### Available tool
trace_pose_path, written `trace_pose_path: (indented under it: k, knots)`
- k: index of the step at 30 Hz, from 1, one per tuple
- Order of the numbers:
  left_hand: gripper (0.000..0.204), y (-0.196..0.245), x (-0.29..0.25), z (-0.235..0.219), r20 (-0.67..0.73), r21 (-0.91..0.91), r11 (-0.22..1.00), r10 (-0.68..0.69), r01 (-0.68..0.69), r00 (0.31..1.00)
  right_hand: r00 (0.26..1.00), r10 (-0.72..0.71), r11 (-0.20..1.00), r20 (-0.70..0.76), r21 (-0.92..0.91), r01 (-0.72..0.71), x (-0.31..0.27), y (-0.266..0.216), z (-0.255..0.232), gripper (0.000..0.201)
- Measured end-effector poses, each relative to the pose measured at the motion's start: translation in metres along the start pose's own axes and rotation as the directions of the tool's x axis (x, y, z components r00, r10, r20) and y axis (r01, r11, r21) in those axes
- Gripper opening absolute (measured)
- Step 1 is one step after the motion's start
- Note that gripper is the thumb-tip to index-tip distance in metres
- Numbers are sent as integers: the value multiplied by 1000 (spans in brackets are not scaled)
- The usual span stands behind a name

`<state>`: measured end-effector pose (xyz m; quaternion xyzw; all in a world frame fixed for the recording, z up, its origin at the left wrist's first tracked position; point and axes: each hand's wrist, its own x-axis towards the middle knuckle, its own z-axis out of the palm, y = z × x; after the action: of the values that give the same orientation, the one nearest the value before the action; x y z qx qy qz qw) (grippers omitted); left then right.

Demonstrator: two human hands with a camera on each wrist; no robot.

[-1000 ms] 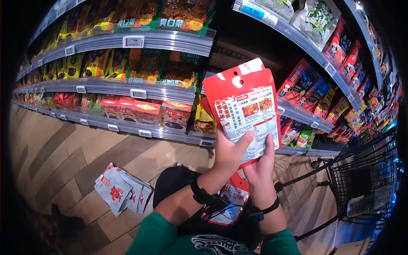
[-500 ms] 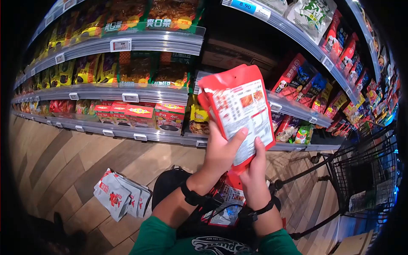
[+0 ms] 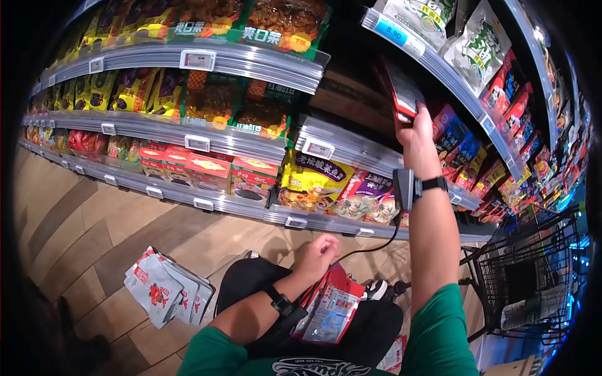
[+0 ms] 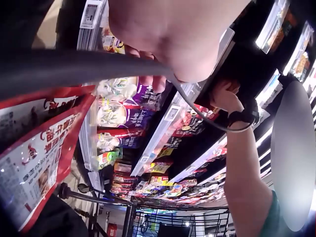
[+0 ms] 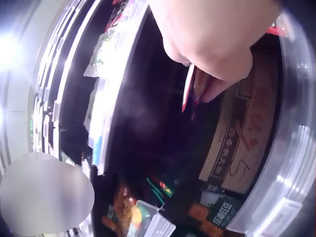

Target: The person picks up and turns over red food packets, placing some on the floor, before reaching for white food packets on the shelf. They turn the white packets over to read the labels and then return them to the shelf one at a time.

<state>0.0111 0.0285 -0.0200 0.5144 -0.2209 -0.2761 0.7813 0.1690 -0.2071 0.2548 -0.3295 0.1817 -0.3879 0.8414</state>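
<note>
At the dark shelf gap, the right hand grips red-and-white packets by their lower end; in the right wrist view the hand pinches a packet seen edge-on. The left hand is above the lap with fingers loosely curled, holding nothing. Below it, on the lap, lies a red-and-silver packet, also visible in the left wrist view as a red packet. Grey-white packets lie overlapping on the floor at the left.
A cardboard box stands inside the shelf gap. Shelf edges with price tags run below and above the right hand. A black cart is at the right. A cable crosses between the wrists.
Both hands held the red packets together over the lap; now the left hand has let go and lowered, while the right arm has extended forward with them into the shelf gap.
</note>
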Motion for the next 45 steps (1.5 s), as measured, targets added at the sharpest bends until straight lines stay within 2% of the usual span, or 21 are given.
trace_pose_path:
  k: [4,8,10,14,16,17,18,20,22,24,25,26,27,28,29,30,32,36,40,42,45]
  knots:
    - [17,-18,8,-3,30,64,998,22,-24,999,998,-12,992,63,-121,20,13,14,21,22]
    - [16,-17,13,-8,31,65,997,-32,30,999,998,-14,992,-63,-123,6,50,10,30,20]
    - [18,-15,13,-13,47,-284,952,-101,110,994,998,-36,971,-53,-236,22,73,9,33,22]
    - [22,6,7,-15,82,25,1000,-20,18,996,981,-47,870,187,-475,132,72,1,26,29]
    - [21,13,5,-14,108,3,1000,-30,30,994,979,-183,546,89,-819,177,76,-1,13,37]
    - [20,17,2,-12,96,8,999,-53,52,994,980,-184,541,79,-824,168,91,-4,5,37]
    - [20,23,0,-11,83,12,997,-76,75,994,945,-298,187,135,-962,196,125,-11,-8,40]
    - [18,22,0,-8,47,46,996,-78,75,996,901,-374,-198,217,-969,152,123,-14,-19,44]
    - [16,23,0,-9,84,117,992,-48,38,995,550,-662,-272,509,-847,456,47,-10,9,45]
    - [14,28,-1,-7,117,72,997,-41,33,992,528,-472,-453,707,-707,543,39,-8,25,45]
    - [14,28,-1,-6,97,87,995,-59,51,994,405,-381,-643,831,-553,531,49,2,28,48]
    - [14,28,-1,-5,79,104,992,-75,67,994,512,-295,-708,806,-545,450,29,13,43,55]
    - [14,29,-1,-4,86,89,993,-83,75,993,518,-220,-776,827,-470,421,28,23,49,57]
    - [14,23,0,-4,110,109,992,-75,63,991,485,-201,-810,851,-423,406,38,34,51,60]
    - [13,14,2,-5,107,-17,991,-128,131,986,624,-119,-813,773,-436,386,39,35,59,64]
    - [11,13,3,-7,104,-144,969,-185,199,977,623,-144,-807,769,-455,375,43,36,60,64]
    - [12,14,4,-9,113,-133,979,-141,155,984,789,-116,-739,604,-583,338,51,43,58,66]
    - [15,19,4,-8,86,29,992,-123,120,989,866,-82,-734,493,-618,281,46,29,57,66]
    - [15,19,2,-6,112,40,987,-161,158,980,807,-121,-771,578,-567,291,101,29,39,58]
    - [15,15,4,-5,116,62,984,-171,165,978,632,-74,-745,771,-464,479,135,27,30,51]
    - [17,12,5,-7,109,75,981,-186,178,977,582,-154,-732,799,-487,475,130,30,30,50]
